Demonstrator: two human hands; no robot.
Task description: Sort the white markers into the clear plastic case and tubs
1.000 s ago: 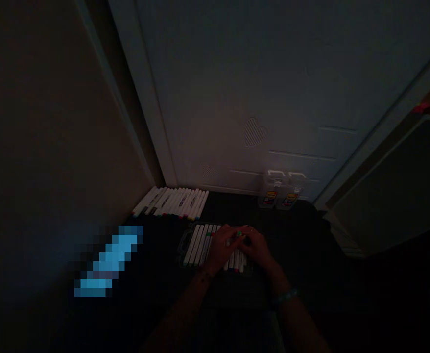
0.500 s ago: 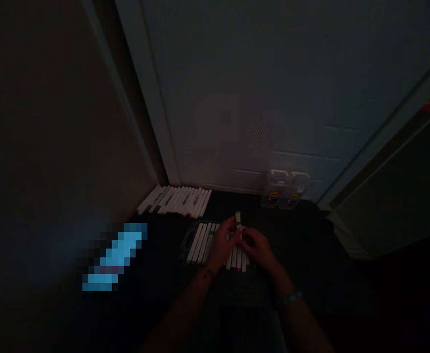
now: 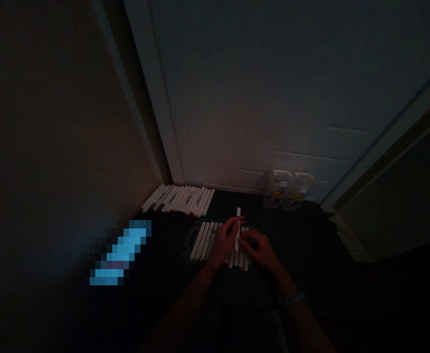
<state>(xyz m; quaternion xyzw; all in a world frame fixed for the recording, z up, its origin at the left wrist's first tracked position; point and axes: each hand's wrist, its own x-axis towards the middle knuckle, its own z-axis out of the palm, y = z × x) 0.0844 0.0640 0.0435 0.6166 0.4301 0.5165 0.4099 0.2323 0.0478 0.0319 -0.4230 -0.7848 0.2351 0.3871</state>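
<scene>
Between my two hands a white marker [image 3: 237, 243] points away from me, held above a clear case. My left hand [image 3: 224, 242] pinches it around the middle. The fingers of my right hand [image 3: 259, 249] are closed against its right side, near the lower part. Under my hands lies the clear plastic case [image 3: 188, 241] with a row of white markers [image 3: 202, 241] in it. Several of these have coloured ends, one with a green band. My hands cover the middle of the row.
More white markers [image 3: 181, 198] lie side by side on the dark table [image 3: 310, 245] at the back left. Two clear handled cases [image 3: 283, 193] stand against the white panel at the back right. A bright blurred blue patch [image 3: 121, 252] shows at left. The room is dim.
The marker in my hands has turned: its green-banded end was upward before, and now its plain white length shows. The hands stay over the case. The view has shifted slightly.
</scene>
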